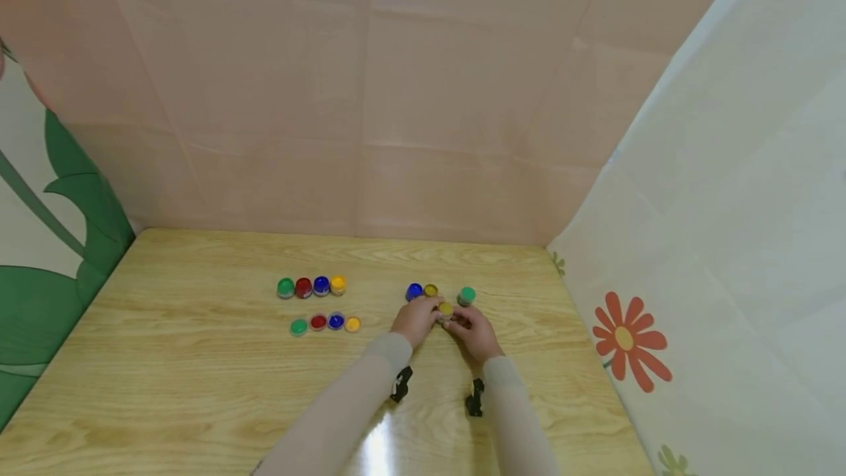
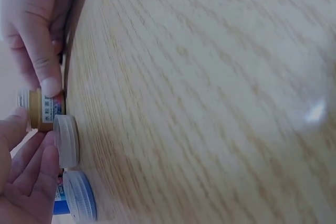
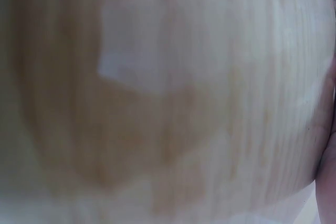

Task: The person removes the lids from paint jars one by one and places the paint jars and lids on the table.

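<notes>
Both hands meet at a small ochre paint jar on the right half of the table. My left hand grips it, thumb at the rim of its pale lid. From the other side my right hand pinches the jar, a fingertip against its printed label. Low beside the jar, in the left wrist view, lies a pale round lid; a blue jar with another round lid is close to the left fingers. The right wrist view catches mostly table, with the hand at its edge.
Behind the hands stand a blue jar and an ochre one, with a green jar to the right. At left, several coloured jars form a row, with matching lids in front. A pink backdrop borders the table.
</notes>
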### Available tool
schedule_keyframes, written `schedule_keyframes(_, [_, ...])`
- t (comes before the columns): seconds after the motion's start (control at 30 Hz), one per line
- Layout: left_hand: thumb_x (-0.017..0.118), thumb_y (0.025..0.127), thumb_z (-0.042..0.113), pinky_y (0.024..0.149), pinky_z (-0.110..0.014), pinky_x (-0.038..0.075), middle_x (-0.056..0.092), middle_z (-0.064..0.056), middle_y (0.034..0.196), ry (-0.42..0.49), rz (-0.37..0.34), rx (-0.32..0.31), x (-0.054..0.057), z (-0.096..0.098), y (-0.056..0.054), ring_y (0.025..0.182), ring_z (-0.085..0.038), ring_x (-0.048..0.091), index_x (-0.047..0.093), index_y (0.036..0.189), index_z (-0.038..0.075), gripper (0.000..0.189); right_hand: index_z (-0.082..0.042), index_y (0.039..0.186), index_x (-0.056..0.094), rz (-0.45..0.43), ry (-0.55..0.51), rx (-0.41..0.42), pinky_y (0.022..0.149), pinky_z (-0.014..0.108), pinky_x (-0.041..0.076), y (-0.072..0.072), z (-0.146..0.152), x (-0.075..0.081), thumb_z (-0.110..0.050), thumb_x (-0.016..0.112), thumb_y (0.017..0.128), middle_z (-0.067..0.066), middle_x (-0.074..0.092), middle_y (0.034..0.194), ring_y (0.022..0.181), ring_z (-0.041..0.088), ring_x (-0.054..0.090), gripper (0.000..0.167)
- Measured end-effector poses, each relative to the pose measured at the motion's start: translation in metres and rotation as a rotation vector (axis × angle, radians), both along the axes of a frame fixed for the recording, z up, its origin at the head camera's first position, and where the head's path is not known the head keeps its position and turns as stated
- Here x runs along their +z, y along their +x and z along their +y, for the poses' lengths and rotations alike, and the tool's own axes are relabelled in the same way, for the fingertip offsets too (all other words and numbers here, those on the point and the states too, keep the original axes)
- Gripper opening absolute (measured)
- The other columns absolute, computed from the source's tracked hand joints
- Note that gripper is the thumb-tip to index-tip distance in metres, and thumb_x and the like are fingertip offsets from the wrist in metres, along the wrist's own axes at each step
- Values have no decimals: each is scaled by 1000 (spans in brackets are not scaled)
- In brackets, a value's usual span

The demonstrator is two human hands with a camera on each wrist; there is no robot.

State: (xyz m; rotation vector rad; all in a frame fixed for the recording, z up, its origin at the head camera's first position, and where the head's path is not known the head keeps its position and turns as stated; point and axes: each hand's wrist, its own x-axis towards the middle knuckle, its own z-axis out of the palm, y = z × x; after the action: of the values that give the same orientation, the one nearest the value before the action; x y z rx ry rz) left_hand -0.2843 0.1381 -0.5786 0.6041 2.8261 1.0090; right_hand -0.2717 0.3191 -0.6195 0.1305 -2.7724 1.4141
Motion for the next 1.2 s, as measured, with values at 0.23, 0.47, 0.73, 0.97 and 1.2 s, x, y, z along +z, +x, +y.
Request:
schedule_keyframes(0.23, [64, 102, 23, 95, -36, 54, 69, -4, 126, 3, -8, 22, -2, 1, -1, 113, -21, 65, 66, 135, 14, 35, -7, 117, 75, 7, 8, 2, 82, 34, 51, -1, 0, -2, -11, 76, 92, 6, 64, 104, 92, 18, 61, 25])
schedule_keyframes(0.47, [64, 102, 22, 91, -34, 55, 71, -3, 120, 11, 0, 32, -3, 3, -2, 106, -18, 68, 67, 132, 12, 32, -6, 116, 74, 2, -4, 0, 83, 34, 51, -1, 0, -2, -10, 76, 92, 6, 64, 105, 93, 18, 61, 25])
schedule_keyframes(0.73, [66, 100, 22, 98, -38, 53, 69, -7, 126, 22, 28, -1, -2, 0, -1, 115, -23, 65, 63, 139, 10, 40, -6, 116, 75, 11, -11, 1, 80, 29, 51, -3, 0, -4, -10, 76, 91, 7, 64, 104, 92, 16, 61, 25])
schedule_keyframes(0.97, [64, 101, 21, 99, -39, 52, 68, -7, 127, 17, 30, -15, -1, -1, -1, 116, -24, 64, 66, 135, 11, 35, -5, 116, 75, 19, -16, 5, 80, 29, 51, -3, 1, -5, -10, 76, 91, 7, 64, 103, 91, 17, 61, 25])
schedule_keyframes(1.2, [66, 100, 23, 93, -34, 54, 71, -3, 119, 29, 5, 22, -2, 1, -1, 108, -19, 67, 68, 131, 13, 33, -5, 115, 74, 15, -3, 1, 80, 30, 51, -2, 1, -2, -8, 76, 91, 7, 63, 102, 91, 17, 60, 25])
